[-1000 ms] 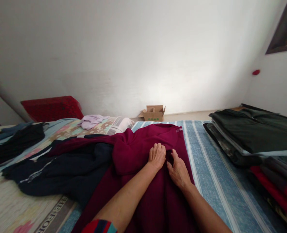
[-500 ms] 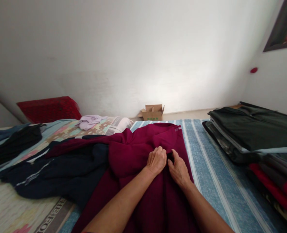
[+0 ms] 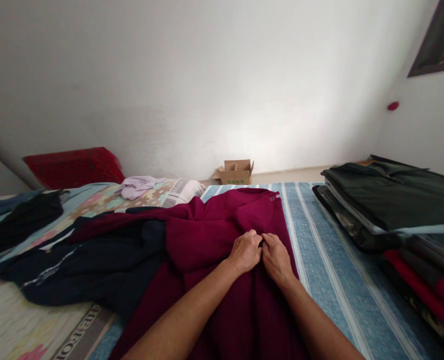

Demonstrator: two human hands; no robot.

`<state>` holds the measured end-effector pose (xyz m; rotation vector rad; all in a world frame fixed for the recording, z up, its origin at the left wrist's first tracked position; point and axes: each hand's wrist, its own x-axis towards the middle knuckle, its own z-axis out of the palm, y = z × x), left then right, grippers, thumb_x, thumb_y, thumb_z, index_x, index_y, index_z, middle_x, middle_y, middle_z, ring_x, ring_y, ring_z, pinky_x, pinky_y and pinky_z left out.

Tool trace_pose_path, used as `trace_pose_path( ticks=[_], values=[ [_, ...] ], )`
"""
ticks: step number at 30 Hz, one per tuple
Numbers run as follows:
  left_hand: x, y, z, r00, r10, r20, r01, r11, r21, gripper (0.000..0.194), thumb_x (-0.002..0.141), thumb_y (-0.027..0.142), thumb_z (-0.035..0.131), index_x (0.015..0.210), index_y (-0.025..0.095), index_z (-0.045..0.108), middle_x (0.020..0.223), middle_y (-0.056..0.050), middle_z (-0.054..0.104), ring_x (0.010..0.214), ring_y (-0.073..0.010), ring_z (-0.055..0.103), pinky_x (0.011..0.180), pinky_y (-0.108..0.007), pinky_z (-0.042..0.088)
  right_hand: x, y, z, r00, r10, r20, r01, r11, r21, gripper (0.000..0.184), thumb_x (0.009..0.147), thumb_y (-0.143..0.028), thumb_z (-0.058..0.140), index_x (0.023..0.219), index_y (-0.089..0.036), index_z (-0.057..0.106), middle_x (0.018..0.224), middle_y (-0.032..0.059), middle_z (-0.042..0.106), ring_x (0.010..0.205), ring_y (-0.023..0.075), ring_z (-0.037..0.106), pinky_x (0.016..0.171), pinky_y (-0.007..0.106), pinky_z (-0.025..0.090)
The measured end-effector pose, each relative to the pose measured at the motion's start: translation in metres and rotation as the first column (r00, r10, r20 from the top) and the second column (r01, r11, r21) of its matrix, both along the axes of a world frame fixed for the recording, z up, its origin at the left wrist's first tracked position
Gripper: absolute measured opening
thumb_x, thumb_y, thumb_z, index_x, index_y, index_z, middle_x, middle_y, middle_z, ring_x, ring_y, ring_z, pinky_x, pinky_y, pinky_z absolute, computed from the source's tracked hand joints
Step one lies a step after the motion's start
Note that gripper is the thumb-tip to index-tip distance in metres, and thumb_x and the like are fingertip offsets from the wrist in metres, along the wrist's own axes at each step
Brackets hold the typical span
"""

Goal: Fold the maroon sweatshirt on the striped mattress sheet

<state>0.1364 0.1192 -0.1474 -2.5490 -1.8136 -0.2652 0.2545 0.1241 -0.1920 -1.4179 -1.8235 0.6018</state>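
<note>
A maroon fleece garment (image 3: 222,250) lies spread on a blue striped mat (image 3: 338,280), with its collar end pointing away from me. My left hand (image 3: 245,251) and my right hand (image 3: 277,259) meet near its middle, fingers nearly touching. Both pinch the maroon cloth at a fold. What lies between the fingertips is hidden. A dark navy garment (image 3: 94,265) with a pale stripe lies against the garment's left side, partly under it.
Folded dark green clothes (image 3: 390,200) and a red-and-grey stack (image 3: 424,285) stand on the right. On the left are a patterned quilt (image 3: 105,200), a lilac cloth (image 3: 139,187), a black garment (image 3: 22,222) and a red cushion (image 3: 73,167). A cardboard box (image 3: 234,173) sits by the far wall.
My hands have moved closer together on the maroon cloth, and the fingers now gather the fold between them. The view has shifted slightly.
</note>
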Motion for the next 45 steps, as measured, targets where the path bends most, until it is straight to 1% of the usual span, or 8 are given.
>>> trace_pose_path(
  ticks=[4, 8, 14, 20, 25, 29, 39, 45],
  values=[
    [-0.005, 0.010, 0.009, 0.999, -0.007, 0.040, 0.005, 0.999, 0.037, 0.023, 0.085, 0.016, 0.041, 0.088, 0.020, 0.063, 0.088, -0.004, 0.062, 0.084, -0.0159, 0.058, 0.076, -0.026, 0.046, -0.001, -0.002, 0.004, 0.996, -0.015, 0.088, 0.014, 1.000, 0.013, 0.041, 0.087, -0.017, 0.033, 0.118, -0.012, 0.059, 0.118, 0.0116, 0.059, 0.111, 0.0196, 0.053, 0.098, 0.029, 0.037],
    [-0.004, 0.032, 0.015, 0.999, -0.025, 0.029, 0.022, 0.997, 0.078, 0.034, 0.089, 0.017, 0.034, 0.115, 0.017, 0.056, 0.125, -0.008, 0.055, 0.118, -0.0190, 0.046, 0.099, -0.032, 0.037, -0.003, -0.004, 0.005, 0.985, -0.040, 0.167, 0.032, 0.998, 0.054, 0.041, 0.085, -0.015, 0.036, 0.119, -0.008, 0.059, 0.122, 0.0138, 0.057, 0.115, 0.0212, 0.051, 0.101, 0.029, 0.034],
    [0.001, 0.054, -0.004, 0.998, 0.014, -0.066, -0.025, 0.984, -0.174, 0.047, 0.094, 0.036, 0.028, 0.133, 0.014, 0.039, 0.145, -0.013, 0.035, 0.135, -0.0251, 0.028, 0.106, -0.049, 0.028, -0.005, -0.005, 0.002, 0.959, -0.094, 0.266, 0.081, 0.995, 0.058, 0.041, 0.086, -0.016, 0.036, 0.118, -0.009, 0.059, 0.129, 0.0137, 0.053, 0.122, 0.0210, 0.045, 0.102, 0.029, 0.033],
    [-0.001, 0.058, -0.010, 0.995, 0.076, -0.067, -0.084, 0.989, -0.125, 0.055, 0.093, 0.044, 0.025, 0.140, 0.015, 0.030, 0.152, -0.013, 0.017, 0.140, -0.0252, 0.011, 0.110, -0.049, 0.014, -0.007, -0.011, 0.008, 0.922, -0.070, 0.381, 0.038, 0.995, 0.091, 0.046, 0.085, -0.012, 0.033, 0.127, -0.007, 0.052, 0.138, 0.0137, 0.044, 0.130, 0.0228, 0.035, 0.104, 0.033, 0.030],
    [-0.001, 0.071, -0.010, 0.983, 0.177, -0.057, -0.183, 0.974, -0.134, 0.058, 0.090, 0.054, 0.027, 0.133, 0.016, 0.041, 0.145, -0.015, 0.034, 0.134, -0.0284, 0.029, 0.104, -0.049, 0.028, -0.007, -0.016, 0.011, 0.892, -0.015, 0.451, -0.016, 0.998, 0.066, 0.051, 0.083, -0.012, 0.035, 0.133, -0.010, 0.046, 0.145, 0.0096, 0.036, 0.135, 0.0248, 0.026, 0.105, 0.037, 0.027],
    [-0.006, 0.069, -0.004, 0.973, 0.221, -0.059, -0.224, 0.974, -0.035, 0.047, 0.093, 0.044, 0.028, 0.126, 0.015, 0.046, 0.140, -0.012, 0.042, 0.130, -0.0203, 0.036, 0.103, -0.035, 0.032, -0.007, -0.017, 0.013, 0.883, 0.023, 0.469, -0.038, 0.999, 0.024, 0.052, 0.085, -0.013, 0.033, 0.136, -0.013, 0.043, 0.144, 0.0089, 0.037, 0.135, 0.0257, 0.025, 0.106, 0.039, 0.024],
    [-0.138, 0.032, 0.069, 0.836, 0.481, -0.265, -0.484, 0.873, 0.057, 0.027, 0.083, 0.029, 0.047, 0.097, 0.011, 0.062, 0.113, -0.020, 0.059, 0.114, -0.0372, 0.048, 0.094, -0.055, 0.030, -0.007, -0.018, 0.011, 0.896, 0.014, 0.445, -0.029, 0.999, 0.027, 0.048, 0.086, -0.015, 0.032, 0.132, -0.014, 0.047, 0.140, 0.0094, 0.042, 0.131, 0.0259, 0.032, 0.105, 0.039, 0.025],
    [-0.175, 0.011, 0.086, 0.881, 0.336, -0.334, -0.400, 0.905, -0.145, 0.018, 0.075, 0.034, 0.053, 0.068, 0.019, 0.060, 0.082, -0.009, 0.066, 0.086, -0.0268, 0.061, 0.072, -0.035, 0.042, -0.007, -0.017, 0.007, 0.892, 0.014, 0.451, -0.030, 0.999, 0.030, 0.048, 0.086, -0.015, 0.034, 0.132, -0.014, 0.047, 0.140, 0.0089, 0.043, 0.129, 0.0258, 0.034, 0.105, 0.037, 0.025]
  ],
)
